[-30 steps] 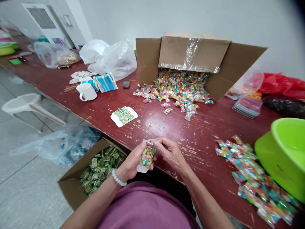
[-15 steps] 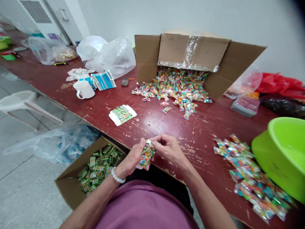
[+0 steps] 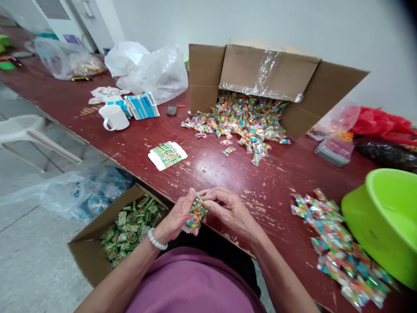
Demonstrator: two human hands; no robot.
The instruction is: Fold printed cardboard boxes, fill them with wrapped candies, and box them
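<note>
My left hand [image 3: 180,214], with a beaded bracelet at the wrist, is closed around a small printed green carton [image 3: 196,214] near the table's front edge. Fingers of my right hand [image 3: 224,208] pinch the carton's upper end; what the fingertips press on is partly hidden. Beyond my hands, a flattened green carton [image 3: 167,155] with white flaps lies on the table. Down to the left, a cardboard box [image 3: 89,252] holds many filled green cartons [image 3: 130,230]. Wrapped candies [image 3: 247,117] spill from a large tipped cardboard box [image 3: 270,69] at the back.
On the right, more wrapped candies [image 3: 342,248] lie beside a green basin [image 3: 374,217]. A white mug [image 3: 114,117] and plastic bags [image 3: 159,74] stand at the back left. Beside the table are a white stool [image 3: 24,126] and a clear bag [image 3: 94,191] of blue packets.
The upper end flap's white part no longer shows, with my right fingers now over that end. Both hands and the carton have shifted slightly left. The view has turned a little.
</note>
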